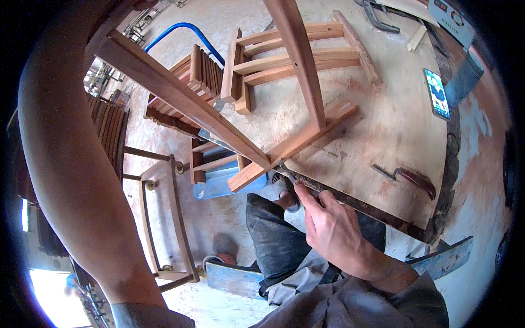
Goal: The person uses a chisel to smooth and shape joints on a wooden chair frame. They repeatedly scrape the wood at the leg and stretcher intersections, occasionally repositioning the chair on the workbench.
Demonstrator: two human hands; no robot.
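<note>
A reddish-brown wooden frame (299, 145) stands at the near-left edge of the worktable (355, 145), its lower crosspiece lying slantwise over that edge, one end above the tabletop and the other jutting out past it, while two long posts rise from the crosspiece toward the top of the view. The right hand (331, 221) grasps a thin tool (289, 173), index finger stretched along it, the tip at or very near the joint where the left post meets the crosspiece. The left arm (82, 164) climbs along the left side to the dark upper edge, where I cannot tell whether the left hand is clenched, released or holding the frame. Behind the posts, a slatted wooden assembly (298, 64) lies on the table. To the right are a knife-like tool (418, 183) with a red-brown handle and a phone (436, 94) with a lit screen, with a grey clamp (377, 19) and a pale wooden strip (416, 38) farther off. Below the table's left side, a blue platform (219, 188) bears wooden pieces, and a wooden frame on wheels (178, 218) stands on the floor beside it
</note>
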